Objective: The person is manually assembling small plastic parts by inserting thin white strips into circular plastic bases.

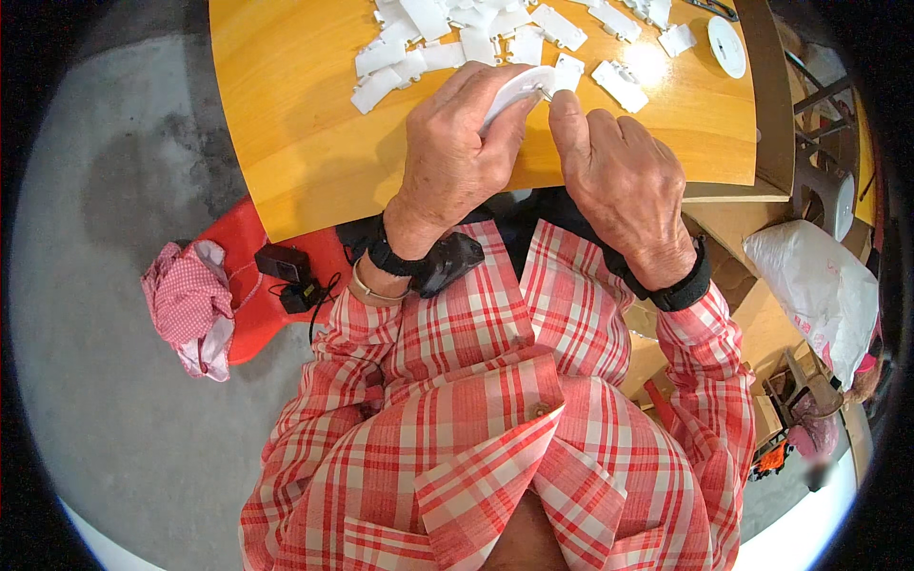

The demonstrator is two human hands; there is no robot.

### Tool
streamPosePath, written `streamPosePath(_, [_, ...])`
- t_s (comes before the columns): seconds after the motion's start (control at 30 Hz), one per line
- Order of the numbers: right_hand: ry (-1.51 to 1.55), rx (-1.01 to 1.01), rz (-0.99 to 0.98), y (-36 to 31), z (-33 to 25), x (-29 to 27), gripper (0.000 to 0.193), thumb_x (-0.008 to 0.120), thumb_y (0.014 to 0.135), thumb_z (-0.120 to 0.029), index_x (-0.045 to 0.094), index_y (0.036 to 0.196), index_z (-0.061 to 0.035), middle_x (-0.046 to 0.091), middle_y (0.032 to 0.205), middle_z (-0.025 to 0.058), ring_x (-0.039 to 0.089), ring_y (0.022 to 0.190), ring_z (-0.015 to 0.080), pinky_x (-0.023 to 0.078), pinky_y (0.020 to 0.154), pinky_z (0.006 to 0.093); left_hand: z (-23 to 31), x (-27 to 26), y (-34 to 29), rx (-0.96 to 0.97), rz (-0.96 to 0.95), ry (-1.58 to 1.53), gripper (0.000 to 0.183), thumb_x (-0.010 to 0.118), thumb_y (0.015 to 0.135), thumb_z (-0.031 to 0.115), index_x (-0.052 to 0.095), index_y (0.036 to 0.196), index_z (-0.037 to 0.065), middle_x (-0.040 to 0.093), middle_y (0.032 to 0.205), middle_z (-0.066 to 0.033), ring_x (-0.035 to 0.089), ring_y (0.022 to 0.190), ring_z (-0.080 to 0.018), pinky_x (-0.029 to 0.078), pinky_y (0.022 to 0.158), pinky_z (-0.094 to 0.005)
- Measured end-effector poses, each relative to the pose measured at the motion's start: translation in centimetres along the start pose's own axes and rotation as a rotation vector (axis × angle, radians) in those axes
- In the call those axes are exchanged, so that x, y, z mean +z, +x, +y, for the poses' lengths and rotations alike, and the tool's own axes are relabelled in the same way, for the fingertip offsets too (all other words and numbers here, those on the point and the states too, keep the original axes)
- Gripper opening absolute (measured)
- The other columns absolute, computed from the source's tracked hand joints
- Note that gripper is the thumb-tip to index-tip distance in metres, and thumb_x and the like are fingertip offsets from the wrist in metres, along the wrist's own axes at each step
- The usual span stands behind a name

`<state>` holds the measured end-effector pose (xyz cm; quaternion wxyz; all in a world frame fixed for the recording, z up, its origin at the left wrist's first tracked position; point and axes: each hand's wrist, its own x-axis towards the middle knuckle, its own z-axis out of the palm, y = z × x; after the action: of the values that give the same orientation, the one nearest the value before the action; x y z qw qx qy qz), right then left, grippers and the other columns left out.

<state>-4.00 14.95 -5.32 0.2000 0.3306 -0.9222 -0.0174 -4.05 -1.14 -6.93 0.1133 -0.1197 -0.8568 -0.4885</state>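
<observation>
My left hand (455,157) grips a white round plastic disc (517,91), tilted on edge above the near part of the table, between thumb and fingers. My right hand (621,171) is closed close beside it, index finger and thumb at the disc's right side. A thin metal piece (545,93) runs from the right fingertips to the disc's face; most of it is hidden, so its kind does not show. Beyond the hands lies a loose pile of flat white plastic pieces (443,55). A second white disc (727,48) rests at the far right.
The yellow wooden table (314,133) ends just below my hands. At left, a red stool (249,328) bears a checked pink cloth (190,300) and a black adapter (284,262) with a cable. A full white plastic bag (817,285) and cardboard stand at right.
</observation>
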Motion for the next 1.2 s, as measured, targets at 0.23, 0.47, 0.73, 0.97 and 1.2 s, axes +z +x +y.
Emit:
streamPosePath(0.23, [0.154,0.072,-0.041,0.0,-0.1,-0.1,0.018,0.057,0.075,-0.011,0.049,0.090,-0.0063,0.047,0.057,0.0025,0.053,0.048,0.0152,0.043,0.040,0.0273,0.1,0.0,0.1,0.016,-0.005,0.013,0.020,0.061,0.077,0.000,0.060,0.097,0.002,0.061,0.083,-0.0124,0.061,0.071,-0.0276,0.049,0.060,-0.0331])
streamPosePath(0.47, [1.333,0.563,-0.167,0.1,0.4,0.2,0.013,0.050,0.088,-0.015,0.057,0.084,-0.0043,0.045,0.055,-0.0015,0.044,0.044,0.0144,0.035,0.041,0.0266,0.1,0.1,0.1,0.099,0.020,0.062,0.020,0.059,0.077,-0.001,0.062,0.096,0.003,0.060,0.080,-0.0109,0.059,0.069,-0.0270,0.048,0.058,-0.0334])
streamPosePath(0.73, [2.718,1.029,-0.530,-0.5,1.6,-0.1,0.025,0.045,0.094,-0.026,0.059,0.096,-0.0052,0.029,0.057,-0.0091,0.019,0.048,0.0013,0.016,0.042,0.0191,0.4,0.1,0.1,0.082,0.037,0.032,0.019,0.058,0.078,0.001,0.062,0.096,0.003,0.061,0.081,-0.0105,0.060,0.069,-0.0268,0.049,0.060,-0.0330])
streamPosePath(0.97, [1.633,0.899,-0.264,0.3,0.3,-0.8,0.020,0.051,0.092,-0.022,0.052,0.094,-0.0029,0.039,0.055,-0.0017,0.033,0.046,0.0095,0.030,0.042,0.0260,-0.2,0.1,-0.3,-0.044,-0.008,-0.035,0.019,0.062,0.082,0.004,0.059,0.098,-0.004,0.064,0.083,-0.0101,0.064,0.064,-0.0129,0.052,0.054,-0.0242])
streamPosePath(1.2, [0.672,0.358,0.067,0.0,-0.8,-0.6,0.014,0.056,0.086,-0.011,0.044,0.084,-0.0033,0.045,0.060,0.0086,0.053,0.053,0.0291,0.043,0.045,0.0359,0.2,0.1,-0.2,-0.051,0.003,-0.042,0.019,0.064,0.080,0.004,0.060,0.097,-0.003,0.063,0.080,-0.0088,0.064,0.063,-0.0127,0.051,0.053,-0.0246])
